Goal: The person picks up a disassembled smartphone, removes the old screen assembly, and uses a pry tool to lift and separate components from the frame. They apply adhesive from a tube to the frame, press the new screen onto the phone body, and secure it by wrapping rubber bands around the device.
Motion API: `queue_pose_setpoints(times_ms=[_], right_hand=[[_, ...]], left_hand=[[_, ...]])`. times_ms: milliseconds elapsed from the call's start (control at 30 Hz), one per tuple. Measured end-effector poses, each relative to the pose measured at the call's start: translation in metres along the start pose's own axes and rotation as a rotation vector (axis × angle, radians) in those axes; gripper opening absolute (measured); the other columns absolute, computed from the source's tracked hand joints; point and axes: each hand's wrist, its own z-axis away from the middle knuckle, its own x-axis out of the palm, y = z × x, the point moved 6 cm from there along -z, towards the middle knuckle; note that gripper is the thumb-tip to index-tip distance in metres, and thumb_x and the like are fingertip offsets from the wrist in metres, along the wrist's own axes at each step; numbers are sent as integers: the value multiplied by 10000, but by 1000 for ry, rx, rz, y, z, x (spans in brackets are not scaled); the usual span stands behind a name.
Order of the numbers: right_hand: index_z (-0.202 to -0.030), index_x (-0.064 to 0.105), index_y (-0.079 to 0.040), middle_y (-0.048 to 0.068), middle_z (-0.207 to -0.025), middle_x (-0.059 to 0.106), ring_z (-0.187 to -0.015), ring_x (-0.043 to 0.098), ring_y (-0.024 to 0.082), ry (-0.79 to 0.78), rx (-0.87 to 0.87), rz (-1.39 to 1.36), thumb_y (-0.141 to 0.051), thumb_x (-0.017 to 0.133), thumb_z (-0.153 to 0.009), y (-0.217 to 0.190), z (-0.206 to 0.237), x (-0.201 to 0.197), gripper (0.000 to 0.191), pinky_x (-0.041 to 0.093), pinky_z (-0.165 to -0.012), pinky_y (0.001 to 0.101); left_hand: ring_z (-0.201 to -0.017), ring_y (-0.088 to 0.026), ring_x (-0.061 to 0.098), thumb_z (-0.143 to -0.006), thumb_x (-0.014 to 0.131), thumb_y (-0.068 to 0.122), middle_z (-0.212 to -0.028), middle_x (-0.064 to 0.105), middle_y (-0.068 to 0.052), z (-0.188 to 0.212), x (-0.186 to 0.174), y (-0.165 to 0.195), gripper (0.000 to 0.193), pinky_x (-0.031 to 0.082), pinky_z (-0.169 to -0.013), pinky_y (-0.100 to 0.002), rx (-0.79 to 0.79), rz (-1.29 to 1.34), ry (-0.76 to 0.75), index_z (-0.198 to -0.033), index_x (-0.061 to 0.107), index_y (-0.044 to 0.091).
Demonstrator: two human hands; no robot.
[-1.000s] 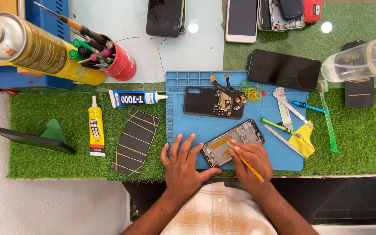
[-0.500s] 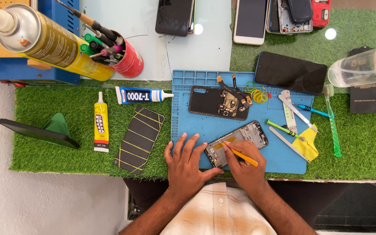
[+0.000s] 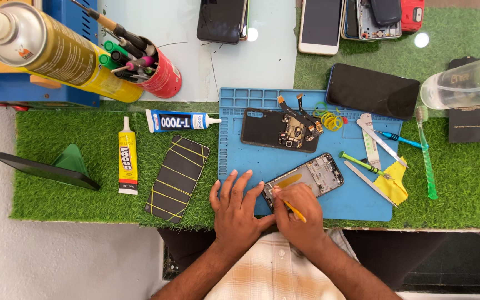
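1. While the left hand [image 3: 237, 208] lay flat with its fingers released and spread on the blue repair mat [image 3: 351, 205], steadying the near end of the opened phone [image 3: 306, 178], the right hand [image 3: 297, 214] had its fingers clenched around a thin yellow tool [image 3: 295, 211] at that same end. The phone lay tilted on the mat near the front edge of the bench [image 3: 473, 189].
2. Judging from that grip, the tool could have slipped and scraped the exposed circuit board, since it was worked close to the bare parts.
3. The phone sat near the mat's front edge, so a hard push might have slid it toward the person's lap.
4. A second phone back [image 3: 279, 130] with loose flex cables lay further up the mat; a sweeping arm could have snagged them.
5. The red cup [image 3: 162, 80] held brushes, pens and screwdrivers, packed and leaning.
6. A clear plastic jar [image 3: 462, 83] lay on its side at the right; its contents could not be told.
7. Two glue tubes [image 3: 128, 161] lay capped on the green turf, outside any container.
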Motion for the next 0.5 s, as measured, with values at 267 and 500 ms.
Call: queue_pose_setpoints(times_ms=[267,500], right_hand=[[-922,667,-7,94,-878,687,-779,670,213,52,1,36,31,732,-896,3,-5,-11,80,532,-683,304],[-927,677,10,90,-836,673,-729,631,133,148,206,144,3,770,-924,36,-16,-48,93,507,-666,269]], left_hand=[[-1427,-339,373,-721,807,680,-1461,479,-105,0,-2,1,777,218,-1173,-608,6,7,-10,-1234,668,113],[-1412,-347,368,-689,811,700,-1435,486,-103,1,-4,3,808,218,-1149,-615,-7,17,-20,-1202,664,93]])
